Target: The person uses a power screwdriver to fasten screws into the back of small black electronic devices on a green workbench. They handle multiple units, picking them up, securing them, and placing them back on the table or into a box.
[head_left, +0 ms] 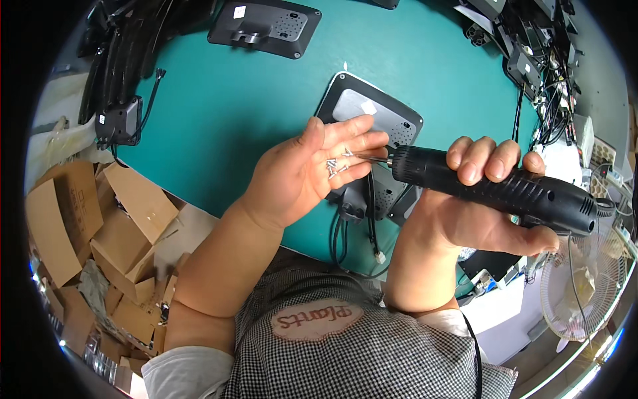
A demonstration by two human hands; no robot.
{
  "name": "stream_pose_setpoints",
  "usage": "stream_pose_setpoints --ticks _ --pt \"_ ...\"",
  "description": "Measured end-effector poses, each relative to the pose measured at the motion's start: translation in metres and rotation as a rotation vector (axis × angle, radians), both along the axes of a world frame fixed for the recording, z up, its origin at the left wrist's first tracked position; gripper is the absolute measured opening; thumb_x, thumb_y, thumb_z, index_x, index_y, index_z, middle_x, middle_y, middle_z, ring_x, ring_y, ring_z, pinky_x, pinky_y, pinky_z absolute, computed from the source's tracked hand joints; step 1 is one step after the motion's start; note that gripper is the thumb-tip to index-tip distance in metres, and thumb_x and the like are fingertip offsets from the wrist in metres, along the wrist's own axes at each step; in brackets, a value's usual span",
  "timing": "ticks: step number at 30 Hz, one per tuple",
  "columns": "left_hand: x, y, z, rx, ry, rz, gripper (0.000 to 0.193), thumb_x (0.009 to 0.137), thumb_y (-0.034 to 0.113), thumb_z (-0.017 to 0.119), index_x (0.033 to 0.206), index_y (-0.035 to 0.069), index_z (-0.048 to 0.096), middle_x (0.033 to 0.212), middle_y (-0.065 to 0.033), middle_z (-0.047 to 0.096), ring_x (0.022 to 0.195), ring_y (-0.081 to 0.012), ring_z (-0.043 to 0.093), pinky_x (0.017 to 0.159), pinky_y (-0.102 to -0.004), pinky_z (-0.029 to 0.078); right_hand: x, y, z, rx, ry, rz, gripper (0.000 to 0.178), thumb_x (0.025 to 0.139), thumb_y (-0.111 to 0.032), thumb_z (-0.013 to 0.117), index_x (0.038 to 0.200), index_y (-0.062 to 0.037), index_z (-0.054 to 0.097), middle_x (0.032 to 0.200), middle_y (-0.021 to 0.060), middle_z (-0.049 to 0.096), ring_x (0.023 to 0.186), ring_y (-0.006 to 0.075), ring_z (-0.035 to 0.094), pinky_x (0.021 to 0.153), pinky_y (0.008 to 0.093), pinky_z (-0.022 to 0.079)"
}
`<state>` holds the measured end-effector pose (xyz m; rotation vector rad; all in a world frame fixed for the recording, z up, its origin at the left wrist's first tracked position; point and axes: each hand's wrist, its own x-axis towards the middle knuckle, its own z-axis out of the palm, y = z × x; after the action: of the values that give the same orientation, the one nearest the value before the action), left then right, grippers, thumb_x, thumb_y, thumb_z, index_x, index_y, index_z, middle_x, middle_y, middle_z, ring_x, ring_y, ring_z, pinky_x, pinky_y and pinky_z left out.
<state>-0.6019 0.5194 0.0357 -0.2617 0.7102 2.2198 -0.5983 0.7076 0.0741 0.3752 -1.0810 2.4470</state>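
Checked apron [359, 352] at the near edge. Right hand [455, 216] wrapped round a black electric screwdriver [425, 166], its bit [373, 158] pointing at the left hand's fingers; contact with a screw — cannot tell. Left hand [286, 169] palm up, fingers extended, several small silver screws [332, 163] lying on them. Beyond, partly hidden: a black flat device housing [382, 116] on the green tabletop [199, 120]. Farther off — a similar housing [266, 28], near the far side.

Black screwdriver [488, 185], silvery screws [331, 163]; green tabletop [199, 133]; apron [319, 362] checked black and white; brown boxes [139, 199]; white sleeves [189, 374].
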Motion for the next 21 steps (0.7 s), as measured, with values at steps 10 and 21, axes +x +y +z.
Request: stream_pose_setpoints --ticks 10,21 --pt "0.004 -0.009 -0.013 -0.232 0.056 -0.171 0.022 0.095 0.015 0.051 0.107 -0.003 0.057 0.09 -0.0072 0.062 0.075 -0.0111 0.06 0.068 -0.0246 0.051 -0.004 -0.007 0.004 0.026 -0.124 -0.028 0.08 0.075 -0.076 0.05 0.115 -0.0062 0.054 0.081 0.008 0.055 0.062 0.0198 0.054 0.06 0.0338 0.042" --pt "-0.002 -0.008 -0.005 -0.419 0.373 -0.089 0.021 0.095 0.016 0.053 0.087 -0.002 0.061 0.071 -0.0038 0.058 0.059 -0.0068 0.05 0.054 -0.02 0.043 -0.02 -0.004 0.003 -0.143 -0.101 0.06 0.081 0.079 -0.076 0.044 0.119 -0.0061 0.051 0.083 0.01 0.058 0.061 0.023 0.058 0.058 0.0363 0.049"
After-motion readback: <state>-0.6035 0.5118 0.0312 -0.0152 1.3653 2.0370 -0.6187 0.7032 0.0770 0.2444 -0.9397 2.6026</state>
